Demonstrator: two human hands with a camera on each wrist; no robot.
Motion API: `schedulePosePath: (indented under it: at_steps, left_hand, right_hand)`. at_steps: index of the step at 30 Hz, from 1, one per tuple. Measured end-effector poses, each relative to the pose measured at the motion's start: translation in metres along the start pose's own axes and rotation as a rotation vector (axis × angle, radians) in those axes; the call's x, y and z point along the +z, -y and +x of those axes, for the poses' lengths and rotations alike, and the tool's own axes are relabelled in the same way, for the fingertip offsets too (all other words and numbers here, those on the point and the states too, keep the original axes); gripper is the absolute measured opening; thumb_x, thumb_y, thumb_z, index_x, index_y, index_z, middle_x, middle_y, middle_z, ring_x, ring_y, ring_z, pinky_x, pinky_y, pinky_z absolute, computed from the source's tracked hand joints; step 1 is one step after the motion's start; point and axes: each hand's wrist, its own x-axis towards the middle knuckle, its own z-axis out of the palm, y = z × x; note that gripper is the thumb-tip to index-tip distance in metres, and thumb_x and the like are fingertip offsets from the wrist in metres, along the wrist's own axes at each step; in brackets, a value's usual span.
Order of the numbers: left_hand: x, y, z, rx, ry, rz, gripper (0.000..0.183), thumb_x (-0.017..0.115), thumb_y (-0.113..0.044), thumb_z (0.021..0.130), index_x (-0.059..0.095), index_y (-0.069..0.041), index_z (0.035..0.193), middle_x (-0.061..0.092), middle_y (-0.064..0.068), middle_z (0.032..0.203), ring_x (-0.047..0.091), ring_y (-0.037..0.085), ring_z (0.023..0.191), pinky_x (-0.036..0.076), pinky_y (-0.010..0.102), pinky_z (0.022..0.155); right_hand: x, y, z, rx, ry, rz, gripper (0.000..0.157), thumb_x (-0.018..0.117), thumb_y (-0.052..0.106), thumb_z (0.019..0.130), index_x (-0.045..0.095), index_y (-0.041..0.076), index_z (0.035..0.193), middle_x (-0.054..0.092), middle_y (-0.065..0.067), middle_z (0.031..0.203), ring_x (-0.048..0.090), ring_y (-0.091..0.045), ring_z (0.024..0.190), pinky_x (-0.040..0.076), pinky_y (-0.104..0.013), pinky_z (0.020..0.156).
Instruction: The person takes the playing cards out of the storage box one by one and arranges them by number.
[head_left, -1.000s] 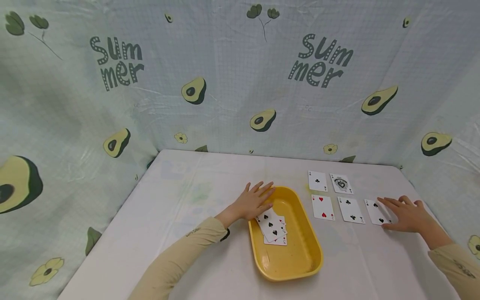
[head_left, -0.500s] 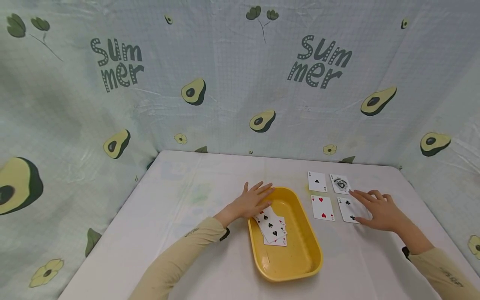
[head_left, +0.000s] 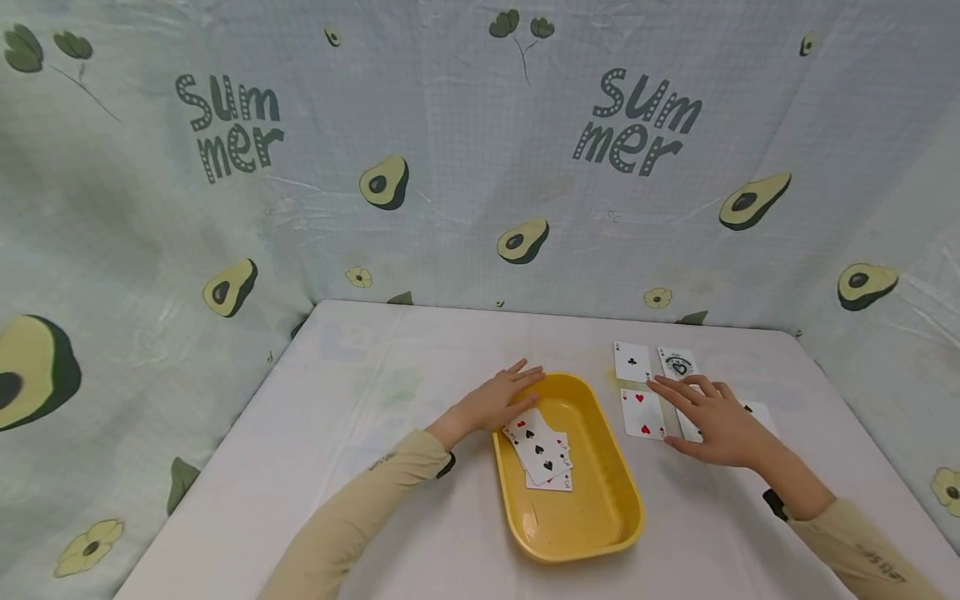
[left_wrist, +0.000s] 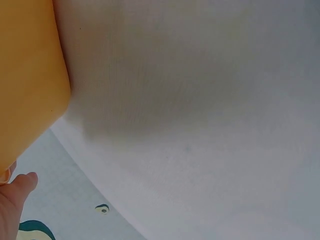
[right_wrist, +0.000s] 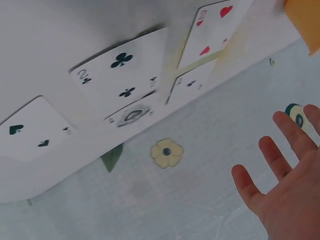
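My left hand [head_left: 491, 406] rests at the far left corner of a yellow tray [head_left: 621, 533], fingers straight across its rim. Partly beneath that hand, a three of spades [head_left: 542, 450] lies on other overlapping cards in the tray. My right hand [head_left: 723, 425] hovers with spread fingers over playing cards on the table, holding nothing. Near its fingertips lies the two of hearts [head_left: 640, 412]. The two of clubs [right_wrist: 120, 67] and two of spades [right_wrist: 35, 130] are partly hidden by it in the head view. Behind are the ace of clubs [head_left: 632, 362] and ace of spades [head_left: 675, 361].
A white cloth covers the table [head_left: 405, 367]. Pale curtains [head_left: 450, 125] with avocado prints and lettering stand behind the table and at both sides.
My right hand has moved left, from the two of spades across the two of clubs toward the two of hearts. The left hand stays at the tray, its fingers slightly closer together.
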Motion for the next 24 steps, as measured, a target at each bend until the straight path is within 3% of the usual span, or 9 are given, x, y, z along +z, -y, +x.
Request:
schedulePosePath:
  at_steps: [6,13,20,24]
  left_hand:
    - [0.0,-0.001,-0.002,-0.013,-0.032,0.105,0.048,0.033,-0.038,0.096,0.031,-0.02,0.14,0.028,-0.006,0.146,0.007,0.02,0.14,0.013,0.053,0.109]
    - [0.002,0.0,-0.001,-0.032,-0.062,0.16,0.046,0.029,-0.041,0.096,0.032,-0.026,0.139,0.007,-0.005,0.152,-0.012,0.024,0.139,0.006,0.062,0.105]
    - [0.003,0.0,-0.002,-0.055,-0.08,0.145,0.045,0.029,-0.042,0.096,0.035,-0.027,0.138,0.006,-0.003,0.152,-0.012,0.027,0.139,0.003,0.064,0.104]
    - [0.004,0.0,-0.001,-0.066,-0.058,0.158,0.045,0.027,-0.042,0.097,0.031,-0.029,0.139,0.008,-0.003,0.152,-0.011,0.027,0.139,0.005,0.064,0.104]
  right_hand:
    - [-0.003,0.021,0.01,-0.099,-0.046,0.02,0.078,0.073,0.035,0.069,0.038,0.017,0.136,0.044,-0.006,0.135,0.039,-0.024,0.111,0.031,-0.051,0.087]
    - [-0.005,0.044,0.021,-0.203,-0.065,-0.003,0.073,0.072,0.038,0.069,0.044,0.014,0.132,0.047,-0.004,0.133,0.039,-0.023,0.113,0.032,-0.049,0.088]
    - [-0.003,0.064,0.031,-0.222,-0.012,0.002,0.068,0.07,0.042,0.07,0.048,0.014,0.128,0.051,-0.002,0.129,0.041,-0.022,0.112,0.032,-0.048,0.092]
    - [0.0,0.074,0.038,-0.248,0.025,0.009,0.062,0.068,0.041,0.072,0.051,0.014,0.125,0.051,-0.003,0.128,0.041,-0.022,0.112,0.034,-0.049,0.092]
